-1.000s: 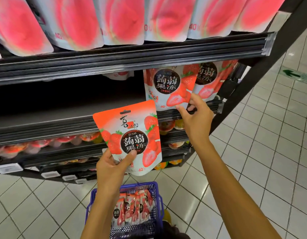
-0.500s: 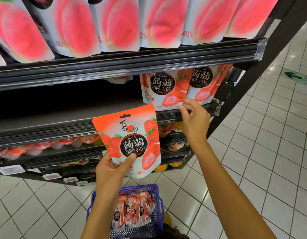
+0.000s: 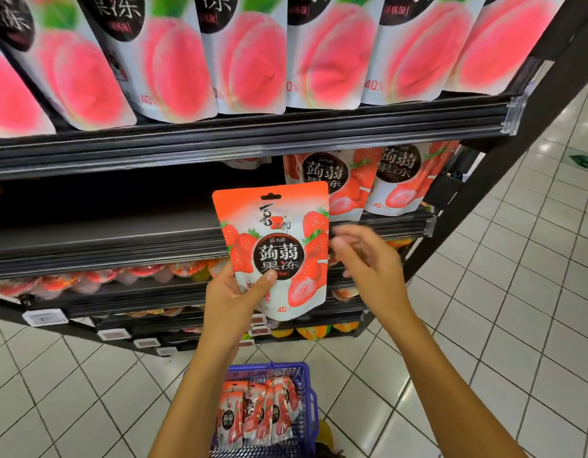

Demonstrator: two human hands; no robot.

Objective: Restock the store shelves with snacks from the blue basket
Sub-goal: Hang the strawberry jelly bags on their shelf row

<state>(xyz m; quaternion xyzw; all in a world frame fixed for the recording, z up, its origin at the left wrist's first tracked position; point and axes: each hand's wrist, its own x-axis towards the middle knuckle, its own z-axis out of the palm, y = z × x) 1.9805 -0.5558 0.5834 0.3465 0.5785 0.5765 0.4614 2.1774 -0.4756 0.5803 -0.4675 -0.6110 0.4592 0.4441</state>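
My left hand [image 3: 234, 297] grips a strawberry jelly pouch [image 3: 279, 239] by its lower left corner and holds it upright in front of the middle shelf [image 3: 104, 239]. My right hand [image 3: 368, 259] hovers just right of the pouch, blurred, with loosely curled fingers that hold nothing. Two like pouches [image 3: 352, 183] stand at the right end of that shelf. On the floor between my arms, the blue basket [image 3: 305, 378] holds several more strawberry pouches [image 3: 256, 411].
Peach pouches [image 3: 253, 54] fill the shelf above. Lower shelves carry jelly cups [image 3: 97, 279] and price tags [image 3: 44, 317]. The black shelf frame [image 3: 484, 200] slants down on the right. White tiled floor [image 3: 500, 325] lies to the right and below.
My right hand has left the pouches on the shelf and drawn back down next to the held pouch. My left hand has raised its pouch up and to the right.
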